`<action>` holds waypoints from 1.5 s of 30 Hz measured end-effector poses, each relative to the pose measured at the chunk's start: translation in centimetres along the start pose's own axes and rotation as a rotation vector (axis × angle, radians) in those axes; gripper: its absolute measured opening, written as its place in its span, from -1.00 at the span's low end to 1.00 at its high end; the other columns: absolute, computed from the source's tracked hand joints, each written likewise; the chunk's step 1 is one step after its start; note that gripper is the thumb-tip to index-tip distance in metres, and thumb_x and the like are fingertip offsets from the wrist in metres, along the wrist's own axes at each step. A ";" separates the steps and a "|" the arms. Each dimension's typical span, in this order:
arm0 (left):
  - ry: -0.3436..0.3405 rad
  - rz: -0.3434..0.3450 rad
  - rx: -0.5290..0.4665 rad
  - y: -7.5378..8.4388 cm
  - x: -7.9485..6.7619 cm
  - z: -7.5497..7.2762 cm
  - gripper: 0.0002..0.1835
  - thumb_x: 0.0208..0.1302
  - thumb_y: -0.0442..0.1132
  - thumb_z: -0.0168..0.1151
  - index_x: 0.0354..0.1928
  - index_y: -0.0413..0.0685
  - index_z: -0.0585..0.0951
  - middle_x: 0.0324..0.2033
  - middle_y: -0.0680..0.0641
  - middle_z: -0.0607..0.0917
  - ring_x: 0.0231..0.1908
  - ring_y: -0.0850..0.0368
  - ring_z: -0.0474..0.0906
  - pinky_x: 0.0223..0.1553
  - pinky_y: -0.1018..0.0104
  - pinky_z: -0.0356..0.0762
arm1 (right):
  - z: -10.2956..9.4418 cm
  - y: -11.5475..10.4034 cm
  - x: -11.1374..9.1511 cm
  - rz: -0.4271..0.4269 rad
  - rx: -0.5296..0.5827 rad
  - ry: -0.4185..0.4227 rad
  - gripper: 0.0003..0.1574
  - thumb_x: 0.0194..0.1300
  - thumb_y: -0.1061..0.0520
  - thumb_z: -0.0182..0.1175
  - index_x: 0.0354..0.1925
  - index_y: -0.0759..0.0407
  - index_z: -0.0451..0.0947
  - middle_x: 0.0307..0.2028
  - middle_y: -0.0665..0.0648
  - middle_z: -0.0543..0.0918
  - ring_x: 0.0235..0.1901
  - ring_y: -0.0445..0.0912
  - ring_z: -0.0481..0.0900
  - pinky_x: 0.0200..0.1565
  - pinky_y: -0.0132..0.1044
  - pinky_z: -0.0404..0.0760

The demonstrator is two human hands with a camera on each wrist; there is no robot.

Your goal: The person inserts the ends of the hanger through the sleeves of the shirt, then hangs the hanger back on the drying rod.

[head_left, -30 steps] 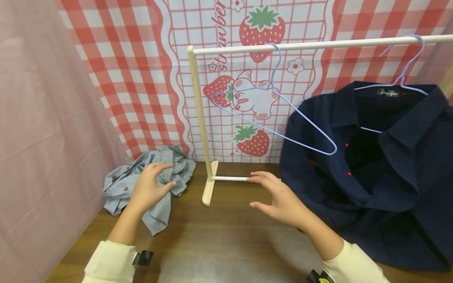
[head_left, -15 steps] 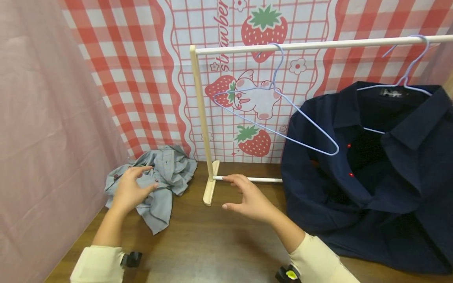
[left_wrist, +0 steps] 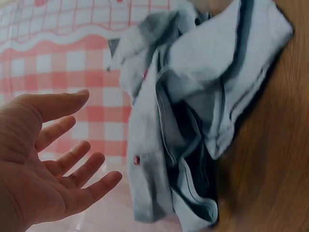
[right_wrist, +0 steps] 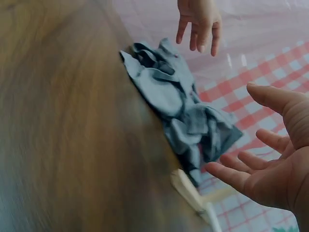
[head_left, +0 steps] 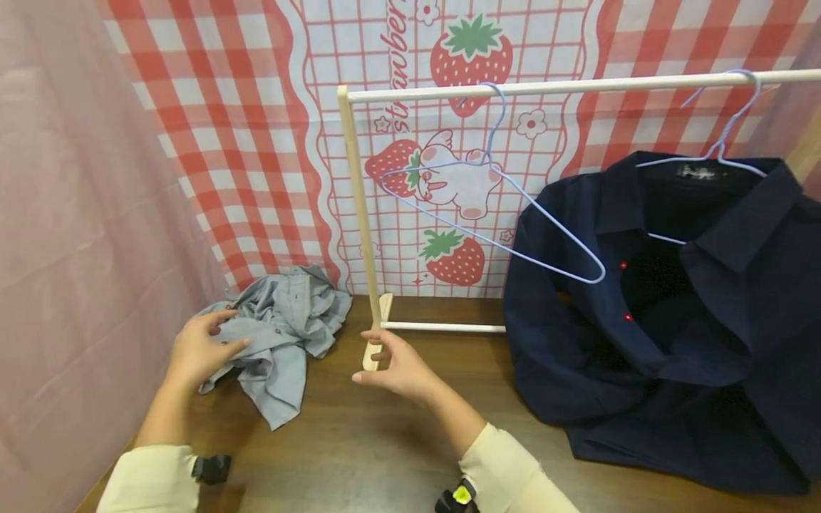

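A crumpled grey shirt [head_left: 282, 335] with small red buttons lies on the table at the left, against the backdrop. My left hand [head_left: 197, 350] hovers at its left side, fingers spread and nothing held. In the left wrist view that hand [left_wrist: 58, 164] stands apart from the grey cloth [left_wrist: 149, 140], palm showing. My right hand [head_left: 399, 367] is to the right of the shirt, in front of the rack's foot, with thumb and fingers parted. The right wrist view shows the right hand [right_wrist: 275, 150] empty, the shirt [right_wrist: 169, 96] beyond it.
A wooden rack [head_left: 359, 206] carries a bare lilac hanger [head_left: 545, 206] and, further right, a navy shirt [head_left: 564, 335] on another hanger. Pink cloth [head_left: 83, 235] hangs along the left side. A strawberry-print backdrop [head_left: 256, 142] stands behind the brown table [head_left: 333, 442].
Both hands have moved left. The left hand has passed over the grey shirt to its left side, and the right hand has come from beside the navy shirt to the rack's foot.
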State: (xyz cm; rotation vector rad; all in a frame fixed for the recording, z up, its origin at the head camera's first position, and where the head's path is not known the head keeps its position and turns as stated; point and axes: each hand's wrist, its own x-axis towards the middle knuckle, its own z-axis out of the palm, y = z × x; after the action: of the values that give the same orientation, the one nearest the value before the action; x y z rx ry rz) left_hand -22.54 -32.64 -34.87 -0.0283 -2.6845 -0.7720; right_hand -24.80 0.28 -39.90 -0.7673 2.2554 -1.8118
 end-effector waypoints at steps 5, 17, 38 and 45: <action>0.006 0.000 0.011 -2.3 0.4 -0.3 -0.37 0.10 -0.20 0.43 0.19 -0.36 0.50 0.07 -0.52 0.50 -0.01 -0.46 0.49 -0.14 -0.26 0.47 | 3.0 0.8 0.9 0.159 0.199 0.017 -0.19 0.07 0.29 0.42 0.28 0.20 0.37 0.25 0.39 0.36 0.14 0.33 0.44 -0.06 0.05 0.60; -0.001 -0.023 0.087 -4.9 3.8 -0.2 -0.31 0.10 -0.07 0.41 0.16 -0.43 0.47 -0.01 -0.57 0.52 -0.04 -0.47 0.46 -0.08 -0.28 0.40 | 6.9 1.6 2.8 0.253 0.284 0.067 0.05 0.05 0.32 0.43 0.43 0.18 0.16 0.38 0.46 0.11 0.20 0.39 0.36 -0.29 0.03 0.68; -0.467 -0.111 0.090 -6.0 7.1 2.7 0.08 -0.21 -0.07 0.61 0.31 -0.44 0.25 0.21 -0.63 0.27 0.11 -0.47 0.37 0.11 -0.24 0.37 | 8.3 3.0 4.4 0.306 0.497 0.167 0.28 0.04 0.43 0.40 0.53 0.08 -0.11 0.46 0.46 -0.16 0.33 0.48 0.08 -0.34 0.06 0.68; -0.372 -0.054 0.109 -5.9 6.3 4.1 -0.13 -0.27 -0.22 0.61 0.11 -0.50 0.42 0.07 -0.58 0.44 0.09 -0.52 0.35 0.11 -0.25 0.36 | 7.9 3.0 4.3 0.306 0.516 0.161 0.30 0.05 0.44 0.39 0.54 0.09 -0.14 0.45 0.51 -0.18 0.34 0.47 0.06 -0.32 0.07 0.67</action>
State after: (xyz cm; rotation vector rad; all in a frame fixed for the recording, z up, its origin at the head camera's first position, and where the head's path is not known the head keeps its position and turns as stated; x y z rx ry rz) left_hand -30.43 -36.00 -39.01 -0.0800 -3.0881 -0.6913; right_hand -26.09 -8.20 -43.94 -0.1809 1.7263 -2.2046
